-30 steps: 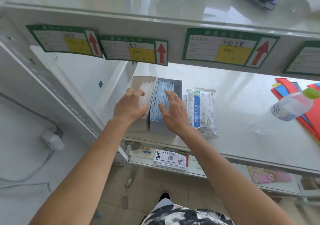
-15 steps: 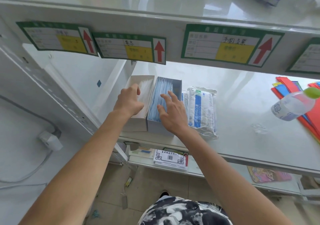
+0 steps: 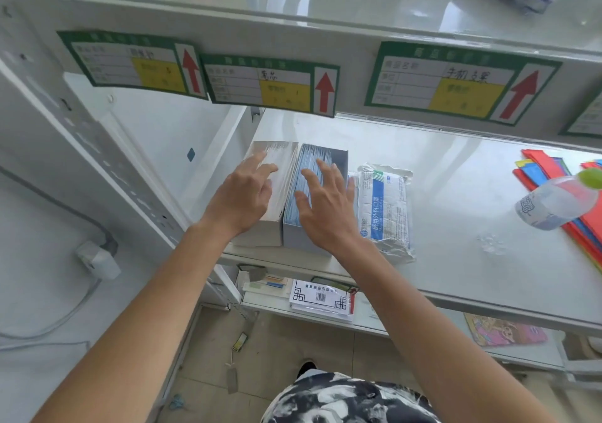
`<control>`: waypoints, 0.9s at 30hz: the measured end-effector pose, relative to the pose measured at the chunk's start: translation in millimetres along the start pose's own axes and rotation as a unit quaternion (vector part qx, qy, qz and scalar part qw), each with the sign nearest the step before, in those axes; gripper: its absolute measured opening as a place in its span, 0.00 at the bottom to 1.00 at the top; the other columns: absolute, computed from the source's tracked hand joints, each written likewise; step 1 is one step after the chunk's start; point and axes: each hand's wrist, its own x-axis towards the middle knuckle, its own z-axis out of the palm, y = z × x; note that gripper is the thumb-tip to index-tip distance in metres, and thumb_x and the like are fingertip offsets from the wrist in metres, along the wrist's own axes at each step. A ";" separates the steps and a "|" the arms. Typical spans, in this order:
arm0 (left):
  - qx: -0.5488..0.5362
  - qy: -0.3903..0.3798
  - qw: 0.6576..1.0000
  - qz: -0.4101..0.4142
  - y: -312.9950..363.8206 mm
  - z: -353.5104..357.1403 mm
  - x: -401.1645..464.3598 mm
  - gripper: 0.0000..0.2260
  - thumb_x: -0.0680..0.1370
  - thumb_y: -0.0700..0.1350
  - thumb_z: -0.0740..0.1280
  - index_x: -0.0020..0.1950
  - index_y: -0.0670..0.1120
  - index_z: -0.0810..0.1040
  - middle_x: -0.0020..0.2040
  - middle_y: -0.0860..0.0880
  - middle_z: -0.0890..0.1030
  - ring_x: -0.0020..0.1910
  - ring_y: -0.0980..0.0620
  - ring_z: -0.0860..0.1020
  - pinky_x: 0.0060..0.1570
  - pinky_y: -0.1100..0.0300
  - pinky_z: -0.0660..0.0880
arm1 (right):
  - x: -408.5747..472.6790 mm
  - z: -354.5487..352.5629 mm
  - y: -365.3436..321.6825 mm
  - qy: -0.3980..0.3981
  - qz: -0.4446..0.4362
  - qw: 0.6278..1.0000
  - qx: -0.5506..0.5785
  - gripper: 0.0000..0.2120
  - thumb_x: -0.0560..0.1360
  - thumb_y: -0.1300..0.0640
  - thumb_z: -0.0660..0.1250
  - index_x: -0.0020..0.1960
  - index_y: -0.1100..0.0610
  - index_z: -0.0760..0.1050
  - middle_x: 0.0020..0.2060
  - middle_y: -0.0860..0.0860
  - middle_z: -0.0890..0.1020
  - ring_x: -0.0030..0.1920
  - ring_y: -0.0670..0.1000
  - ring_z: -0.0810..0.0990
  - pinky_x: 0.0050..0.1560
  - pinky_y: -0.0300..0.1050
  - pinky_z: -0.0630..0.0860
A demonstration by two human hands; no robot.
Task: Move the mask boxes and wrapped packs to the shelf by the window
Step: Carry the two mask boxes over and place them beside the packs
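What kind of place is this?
Probably a small shop or stockroom: white metal shelves carry price labels with red arrows, and hold mask boxes and stationery.

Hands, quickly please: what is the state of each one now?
Left hand: open, fingers straight over the white mask box, holding nothing.
Right hand: open, fingers spread over the blue mask box, holding nothing.

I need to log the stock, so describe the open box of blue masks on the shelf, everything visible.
The box of blue masks is a long, grey, cardboard-looking carton with no lid on top, packed with light blue masks standing on edge. It lies flat near the front left of the shelf, side by side with a white mask box, a wrapped pack on its right. The right hand rests on it with spread fingers.
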 end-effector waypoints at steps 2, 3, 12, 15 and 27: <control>-0.041 -0.011 0.999 0.006 0.7 2.2 -3.9 0.19 0.80 0.31 0.59 0.68 0.41 0.78 0.71 0.42 0.77 0.70 0.42 0.75 0.69 0.50 0.72 | 3.1 -0.5 -7.7 -0.017 -0.079 0.996 -0.043 0.24 0.85 0.49 0.55 0.79 0.52 0.63 0.83 0.52 0.56 0.83 0.58 0.48 0.80 0.65 0.39; -0.059 -0.022 0.998 0.000 0.1 2.5 -5.2 0.21 0.79 0.28 0.58 0.69 0.41 0.78 0.69 0.42 0.79 0.69 0.43 0.76 0.69 0.52 0.72 | 4.9 0.0 -10.9 -0.037 -0.112 0.991 -0.057 0.24 0.85 0.49 0.54 0.80 0.52 0.61 0.83 0.51 0.57 0.83 0.57 0.48 0.79 0.66 0.38; 0.112 -0.009 0.994 -0.013 -18.0 -3.4 -9.5 0.20 0.78 0.54 0.70 0.68 0.47 0.78 0.64 0.48 0.83 0.61 0.45 0.81 0.69 0.42 0.68 | 9.1 3.5 0.1 -0.087 -0.141 0.976 -0.138 0.25 0.85 0.41 0.49 0.79 0.48 0.64 0.78 0.48 0.66 0.81 0.57 0.55 0.76 0.73 0.36; 0.092 0.002 0.995 0.023 -11.2 0.7 -6.9 0.18 0.81 0.51 0.68 0.69 0.47 0.78 0.67 0.48 0.80 0.66 0.46 0.77 0.71 0.42 0.67 | 7.5 6.1 -2.6 -0.069 -0.132 0.982 -0.118 0.25 0.85 0.41 0.49 0.76 0.50 0.67 0.79 0.51 0.64 0.81 0.57 0.55 0.77 0.72 0.38; 0.033 -0.002 0.999 0.020 5.3 10.9 -4.3 0.17 0.83 0.48 0.60 0.73 0.50 0.72 0.72 0.48 0.75 0.67 0.44 0.76 0.67 0.39 0.69 | -6.0 -35.3 84.6 0.109 0.110 0.988 0.015 0.19 0.81 0.55 0.64 0.70 0.58 0.76 0.71 0.56 0.76 0.72 0.59 0.70 0.74 0.55 0.63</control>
